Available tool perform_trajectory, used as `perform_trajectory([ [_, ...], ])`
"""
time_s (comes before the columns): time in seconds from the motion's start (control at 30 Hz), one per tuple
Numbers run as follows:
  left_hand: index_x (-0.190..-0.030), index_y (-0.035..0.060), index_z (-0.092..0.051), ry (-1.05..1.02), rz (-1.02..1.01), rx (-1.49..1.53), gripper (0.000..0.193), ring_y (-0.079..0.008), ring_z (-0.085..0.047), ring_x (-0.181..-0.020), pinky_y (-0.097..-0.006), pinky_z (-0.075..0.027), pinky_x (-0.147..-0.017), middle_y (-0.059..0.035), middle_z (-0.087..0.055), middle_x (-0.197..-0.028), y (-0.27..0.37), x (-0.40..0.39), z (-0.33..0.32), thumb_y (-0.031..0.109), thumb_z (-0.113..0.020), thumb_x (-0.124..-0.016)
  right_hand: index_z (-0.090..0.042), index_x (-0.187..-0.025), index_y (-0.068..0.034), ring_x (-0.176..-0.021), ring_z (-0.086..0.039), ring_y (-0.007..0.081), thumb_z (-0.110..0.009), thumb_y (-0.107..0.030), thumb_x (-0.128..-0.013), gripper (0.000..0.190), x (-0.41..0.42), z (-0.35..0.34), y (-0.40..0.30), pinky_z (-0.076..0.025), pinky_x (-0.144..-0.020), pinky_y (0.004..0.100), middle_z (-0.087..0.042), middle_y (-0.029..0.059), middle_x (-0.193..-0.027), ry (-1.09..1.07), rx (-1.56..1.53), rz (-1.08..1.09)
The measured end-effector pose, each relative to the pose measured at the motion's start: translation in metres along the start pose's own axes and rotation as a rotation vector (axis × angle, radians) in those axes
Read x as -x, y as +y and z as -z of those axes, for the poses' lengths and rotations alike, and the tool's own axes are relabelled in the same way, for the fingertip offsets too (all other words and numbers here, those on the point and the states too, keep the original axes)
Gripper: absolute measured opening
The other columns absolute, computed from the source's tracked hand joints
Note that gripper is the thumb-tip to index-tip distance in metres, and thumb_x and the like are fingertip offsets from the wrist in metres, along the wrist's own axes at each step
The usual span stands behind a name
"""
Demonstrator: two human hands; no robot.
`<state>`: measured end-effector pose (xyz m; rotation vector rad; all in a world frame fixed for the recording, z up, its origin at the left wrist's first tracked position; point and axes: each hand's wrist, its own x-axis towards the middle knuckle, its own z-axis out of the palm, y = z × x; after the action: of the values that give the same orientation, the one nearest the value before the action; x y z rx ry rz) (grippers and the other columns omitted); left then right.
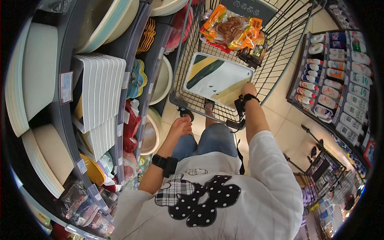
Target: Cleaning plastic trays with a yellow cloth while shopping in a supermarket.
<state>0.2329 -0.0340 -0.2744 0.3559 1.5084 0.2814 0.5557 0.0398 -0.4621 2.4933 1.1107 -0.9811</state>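
Observation:
A rectangular serving tray (214,78) with a white, yellow and dark green pattern lies tilted inside a metal shopping cart (175,100). My right hand (249,89) is at the tray's right edge and grips it there; some fingers are hidden. Beside the shelving, my left hand (181,126) hangs near the cart's near left corner, fingers loosely curled and holding nothing. Farther inside the cart, orange packets of brown food (231,27) rest by a dark package (255,49).
Left shelves hold stacked white trays (100,90), large plastic basins (42,72) and a red packaged item (131,126). Across the aisle stands a rack of bottles (330,81). Another cart (325,171) is at the lower right, near a person (345,187).

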Motion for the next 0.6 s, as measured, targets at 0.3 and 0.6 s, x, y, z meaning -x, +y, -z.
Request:
perform_trajectory([
  [0.3, -0.11, 0.0064, -0.046, 0.023, 0.008, -0.005, 0.03, -0.0151, -0.056, -0.081, -0.0243, -0.045, -0.068, -0.0091, -0.056, -0.096, -0.01, -0.007, 0.002, 0.017, -0.046, -0.082, -0.063, -0.091, -0.004, -0.09, -0.058, 0.0291, -0.049, -0.014, -0.078, 0.022, -0.029, 0.01, -0.006, -0.048, -0.073, 0.0369, -0.06, 0.0156, -0.097, -0.075, -0.032, -0.033],
  [0.6, -0.107, 0.0053, -0.047, -0.027, -0.092, 0.015, 0.027, -0.0127, -0.054, -0.075, -0.0225, -0.045, -0.063, -0.0088, -0.056, -0.092, 0.009, 0.002, -0.004, 0.017, -0.048, -0.082, -0.061, -0.096, -0.005, -0.091, -0.058, 0.029, -0.047, -0.012, -0.08, 0.023, 0.014, 0.037, -0.012, -0.048, -0.073, 0.037, -0.059, 0.0155, -0.1, -0.066, 0.087, 0.028],
])
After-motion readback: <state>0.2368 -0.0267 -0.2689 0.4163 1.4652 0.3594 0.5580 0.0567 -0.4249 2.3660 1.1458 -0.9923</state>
